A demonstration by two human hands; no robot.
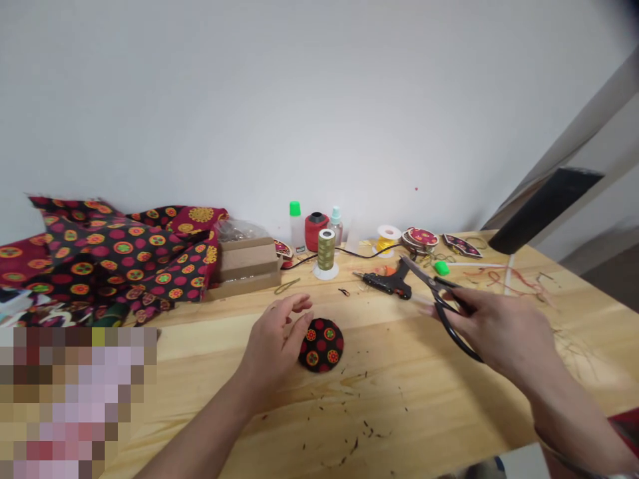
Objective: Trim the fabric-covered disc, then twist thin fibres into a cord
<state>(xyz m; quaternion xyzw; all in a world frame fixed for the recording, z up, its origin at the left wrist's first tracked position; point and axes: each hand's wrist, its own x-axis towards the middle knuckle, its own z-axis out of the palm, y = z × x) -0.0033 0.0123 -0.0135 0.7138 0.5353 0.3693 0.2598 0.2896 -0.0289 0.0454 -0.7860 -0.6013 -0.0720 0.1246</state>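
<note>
A round fabric-covered disc [322,346], black with red and orange flower motifs, lies flat on the wooden table. My left hand [277,332] is at its upper left edge, thumb and fingers loosely curved and apart, with nothing seen between them. The thumb overlaps the disc's rim; whether it touches I cannot tell. To the right, my right hand [504,326] grips black-handled scissors [444,303] above the table, their blades pointing up and left. Just beyond the blades lies a black glue gun [389,283], its nozzle toward the left.
Patterned fabric [124,253] is heaped at the left beside a cardboard box [249,266]. Along the wall stand a green thread spool [326,251], a red spool [316,233], bottles and a yellow spool [387,241]. Dark scraps [367,426] litter the front. A black tube [546,209] rises at right.
</note>
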